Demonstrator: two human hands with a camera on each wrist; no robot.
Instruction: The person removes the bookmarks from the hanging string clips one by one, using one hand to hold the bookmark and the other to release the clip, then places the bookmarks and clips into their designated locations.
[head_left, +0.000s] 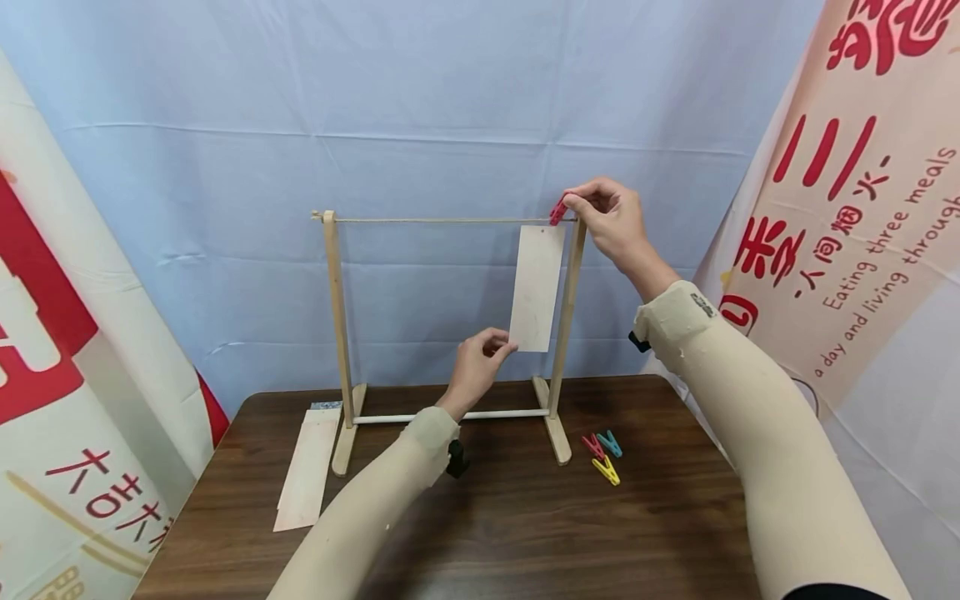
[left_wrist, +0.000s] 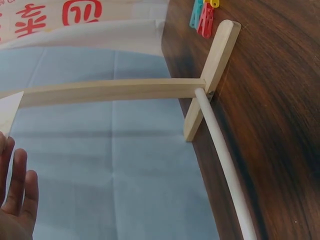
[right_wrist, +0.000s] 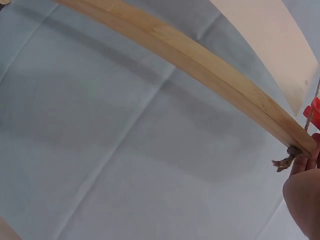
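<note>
A pale rectangular card (head_left: 537, 287) hangs upright below the right end of a string (head_left: 435, 221) tied across a wooden frame (head_left: 337, 308). My left hand (head_left: 480, 367) pinches the card's lower left corner between thumb and fingers; the left wrist view shows that corner (left_wrist: 9, 112) at its edge. Up at the string, my right hand (head_left: 611, 218) pinches a red clothespin (head_left: 558, 210) over the card's top right corner. Whether the clothespin's tips bite the card cannot be told. In the right wrist view, the right hand (right_wrist: 305, 192) is beside the post's knotted top.
Red, blue and yellow clothespins (head_left: 606, 472) lie on the dark wooden table (head_left: 525, 533), right of the frame's foot. More pale cards (head_left: 309, 471) lie at the left by the other foot. A white rod (head_left: 495, 414) joins the feet. Behind hangs a light blue cloth (head_left: 435, 100).
</note>
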